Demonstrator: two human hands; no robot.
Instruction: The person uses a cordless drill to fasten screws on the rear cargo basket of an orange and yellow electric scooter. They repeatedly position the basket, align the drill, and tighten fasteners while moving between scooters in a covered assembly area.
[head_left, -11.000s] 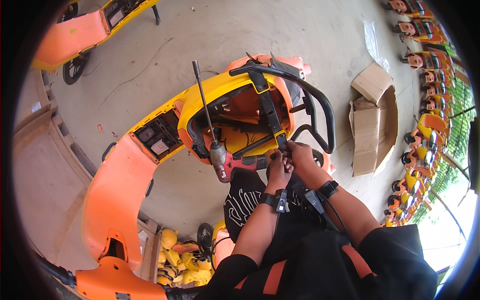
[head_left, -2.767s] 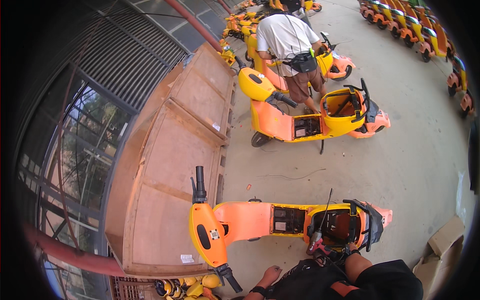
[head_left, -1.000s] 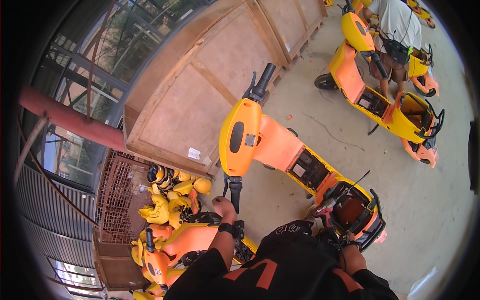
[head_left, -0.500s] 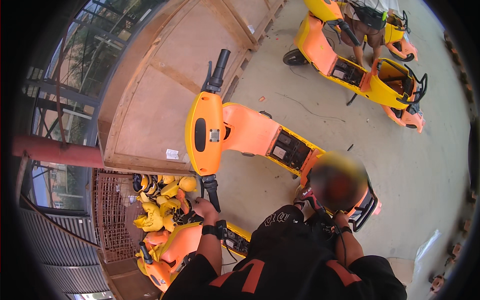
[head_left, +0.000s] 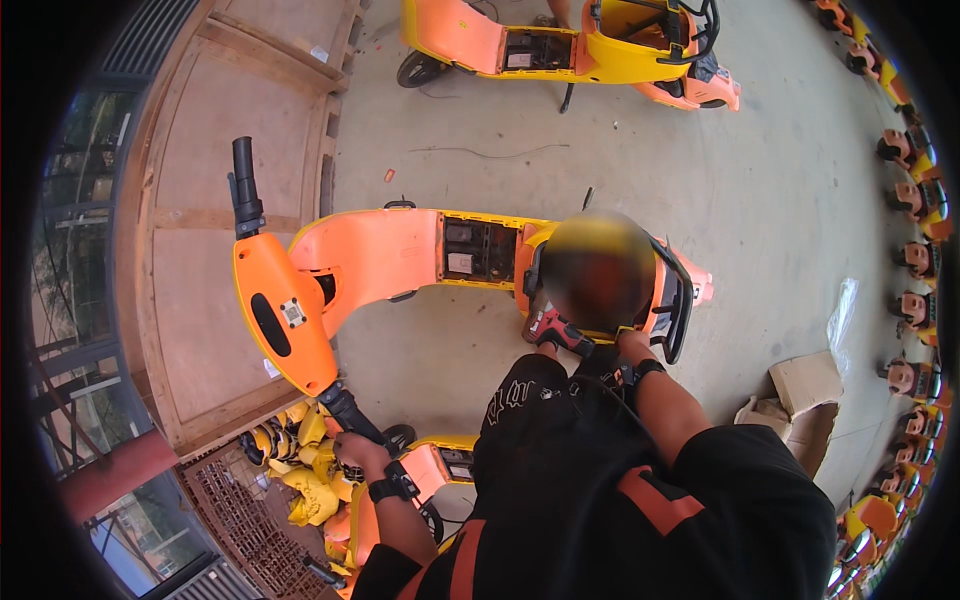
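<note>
Both hands' hold unclear — left hand (head_left: 360,453) beside the handlebar (head_left: 353,415), right hand (head_left: 634,347) at the orange-yellow scooter (head_left: 385,255)

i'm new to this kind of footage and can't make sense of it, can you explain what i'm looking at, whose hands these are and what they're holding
There is no robot: these are a person's bare hands, with black devices strapped at the wrists. A wide fisheye camera on the head looks down, so straight edges bend. An orange and yellow scooter stands on the concrete floor. The left hand is by a handlebar grip; the right hand is at the scooter's rear part, which is partly blurred. A red power tool is near the right hand; I can't tell whether either hand grips anything. Also around are a cardboard box and another scooter.
</note>
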